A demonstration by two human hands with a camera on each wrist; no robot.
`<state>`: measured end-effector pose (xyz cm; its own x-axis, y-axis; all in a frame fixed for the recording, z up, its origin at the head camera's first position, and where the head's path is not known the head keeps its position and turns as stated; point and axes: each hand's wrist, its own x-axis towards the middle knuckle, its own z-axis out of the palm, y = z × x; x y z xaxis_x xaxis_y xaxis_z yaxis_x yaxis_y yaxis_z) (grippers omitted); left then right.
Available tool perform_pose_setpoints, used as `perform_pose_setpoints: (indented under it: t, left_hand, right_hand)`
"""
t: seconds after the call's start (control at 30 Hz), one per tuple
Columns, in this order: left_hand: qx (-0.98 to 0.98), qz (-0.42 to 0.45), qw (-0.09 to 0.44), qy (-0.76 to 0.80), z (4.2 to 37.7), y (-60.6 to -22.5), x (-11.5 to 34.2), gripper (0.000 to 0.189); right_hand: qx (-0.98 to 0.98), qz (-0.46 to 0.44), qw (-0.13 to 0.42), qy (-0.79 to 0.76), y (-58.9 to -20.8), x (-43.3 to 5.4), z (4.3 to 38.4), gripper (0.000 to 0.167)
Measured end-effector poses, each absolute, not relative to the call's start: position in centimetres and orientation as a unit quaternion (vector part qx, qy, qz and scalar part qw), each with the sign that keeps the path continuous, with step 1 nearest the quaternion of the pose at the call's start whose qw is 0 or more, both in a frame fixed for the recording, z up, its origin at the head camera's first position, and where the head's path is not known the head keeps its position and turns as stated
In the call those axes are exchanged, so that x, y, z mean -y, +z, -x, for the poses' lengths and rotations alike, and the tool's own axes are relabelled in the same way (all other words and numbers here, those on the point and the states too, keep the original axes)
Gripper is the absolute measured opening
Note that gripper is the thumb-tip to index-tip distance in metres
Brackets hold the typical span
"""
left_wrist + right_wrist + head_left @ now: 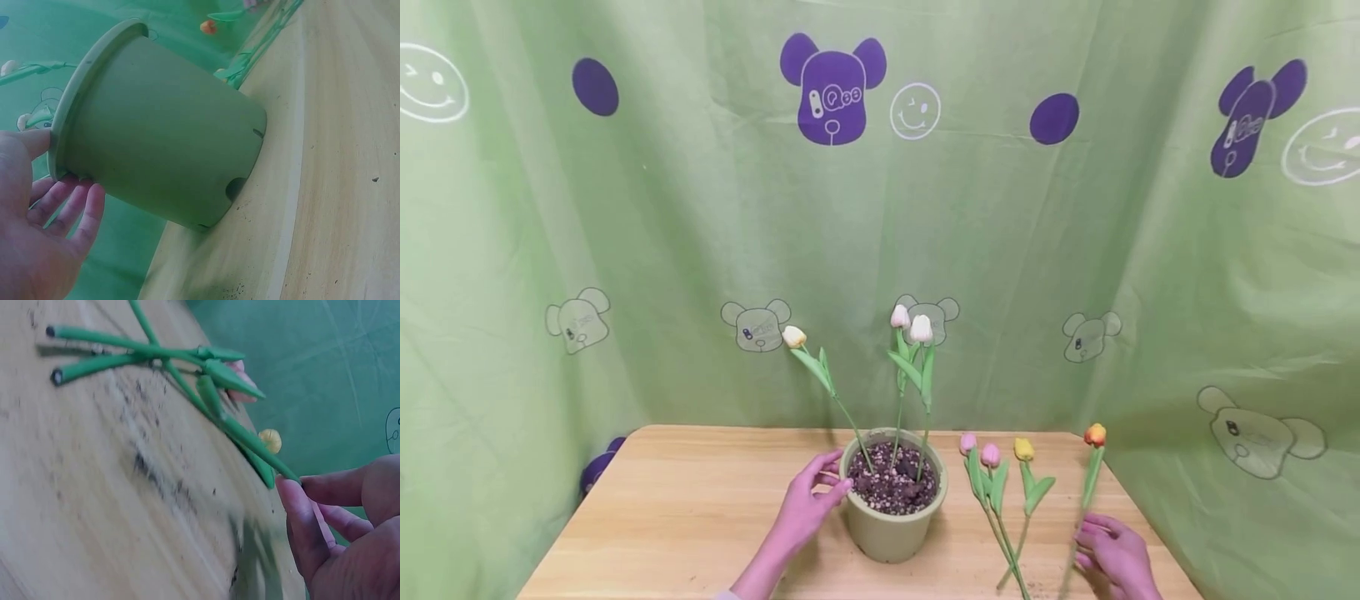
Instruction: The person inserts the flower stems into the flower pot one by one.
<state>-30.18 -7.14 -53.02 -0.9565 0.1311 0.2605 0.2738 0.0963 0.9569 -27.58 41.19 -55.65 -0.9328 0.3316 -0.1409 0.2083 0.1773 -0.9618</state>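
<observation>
While your left grip [805, 504] pinched the pot [889, 535] by its rim [87, 74], your right grip [1114, 552] pinched an orange tulip [1092, 477]; it looked light, springy, best held low on the stem [253, 439].

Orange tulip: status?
Right hand pinches orange tulip, outside pot. Left hand grips pot. Pink tulips and yellow tulip lie between.

Seven tulips [1024, 450], one pot [889, 535], one table [700, 508]
</observation>
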Motion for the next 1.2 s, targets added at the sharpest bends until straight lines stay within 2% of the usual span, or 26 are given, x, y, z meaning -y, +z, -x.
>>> perform_pose_setpoints:
  t: [0.5,0.77,1.2]
  left_hand:
    - [0.740,0.149,0.064,-0.653,30.2,-53.4,7.1,0.058]
    - [0.741,0.140,0.071,-0.653,29.9,-53.3,6.9,0.058]
    - [0.739,0.134,0.063,-0.657,29.9,-53.2,6.8,0.060]
  right_hand:
    - [0.735,0.161,0.046,0.657,-54.0,-38.9,27.5,0.067]
    - [0.742,0.145,0.045,0.653,-53.6,-37.3,27.4,0.065]
    - [0.752,0.140,0.072,0.640,-53.3,-34.7,28.0,0.062]
